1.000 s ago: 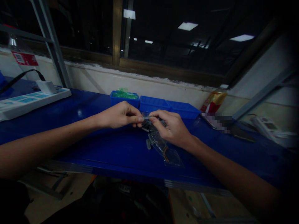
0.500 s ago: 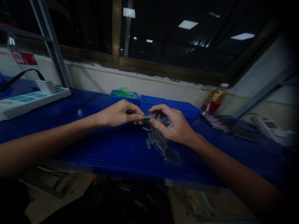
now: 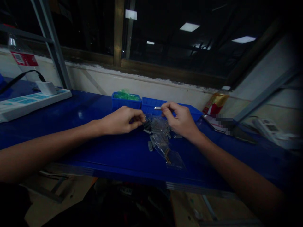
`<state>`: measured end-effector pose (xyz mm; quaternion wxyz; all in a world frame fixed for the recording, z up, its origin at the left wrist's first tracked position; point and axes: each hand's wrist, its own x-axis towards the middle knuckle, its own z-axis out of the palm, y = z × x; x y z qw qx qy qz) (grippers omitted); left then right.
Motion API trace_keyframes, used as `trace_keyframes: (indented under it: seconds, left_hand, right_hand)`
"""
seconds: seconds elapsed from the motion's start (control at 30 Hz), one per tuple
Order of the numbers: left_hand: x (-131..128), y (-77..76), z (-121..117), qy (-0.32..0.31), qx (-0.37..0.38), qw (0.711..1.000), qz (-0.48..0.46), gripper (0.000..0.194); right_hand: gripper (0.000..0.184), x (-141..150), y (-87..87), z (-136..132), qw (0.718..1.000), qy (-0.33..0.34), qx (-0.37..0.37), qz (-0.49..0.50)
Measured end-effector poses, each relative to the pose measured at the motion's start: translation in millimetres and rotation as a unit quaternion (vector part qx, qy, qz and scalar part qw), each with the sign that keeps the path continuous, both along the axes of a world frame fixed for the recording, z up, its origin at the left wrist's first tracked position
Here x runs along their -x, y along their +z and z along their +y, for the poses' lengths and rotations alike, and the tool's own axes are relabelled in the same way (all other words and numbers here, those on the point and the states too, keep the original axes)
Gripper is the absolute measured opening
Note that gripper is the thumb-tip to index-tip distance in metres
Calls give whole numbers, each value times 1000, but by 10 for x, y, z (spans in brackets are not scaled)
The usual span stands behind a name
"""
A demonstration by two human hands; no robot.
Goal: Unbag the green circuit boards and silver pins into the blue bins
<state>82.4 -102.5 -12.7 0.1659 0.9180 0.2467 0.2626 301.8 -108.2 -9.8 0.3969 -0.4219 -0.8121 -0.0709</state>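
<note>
My right hand (image 3: 178, 118) pinches a small, flat, silvery metal piece (image 3: 157, 108) between thumb and fingertips, raised in front of the blue bins. The piece's free end points left. Lower and to the left, my left hand (image 3: 124, 120) has its fingers curled toward the thumb at the left edge of a pile. Whether anything sits in those fingertips is hidden. Clear plastic bags (image 3: 161, 138) and several small grey metal pieces (image 3: 150, 146) make up the pile on the blue table (image 3: 106, 154). Some brass-coloured bits show inside the lowest bag.
Along the wall stand blue bins (image 3: 153, 101), the left one holding green plastic wrap (image 3: 126, 94). A white power strip (image 3: 35, 102) and a bottle (image 3: 23, 58) are at left. A red-gold packet (image 3: 216, 103) and a phone-like flat object (image 3: 214, 123) lie at right.
Both hands were together on the small metal piece. They have separated: my right hand has lifted it up and to the right, while my left hand has let go and dropped slightly.
</note>
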Motion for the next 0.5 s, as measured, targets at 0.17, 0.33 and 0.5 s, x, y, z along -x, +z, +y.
trace_keyframes:
  seconds: [0.17, 0.33, 0.5]
  left_hand:
    - [-24, -89, -37, -16, -80, 994, 76, 14]
    - [-26, -125, -40, -20, -60, 991, 116, 11]
    - [-55, -178, -9, -29, -46, 996, 74, 13]
  right_hand:
    - [18, -447, -119, 449, 989, -140, -51, -3]
    - [20, -674, -285, 730, 972, -185, -99, -101]
    - [24, -689, -346, 798, 965, -215, -93, -116]
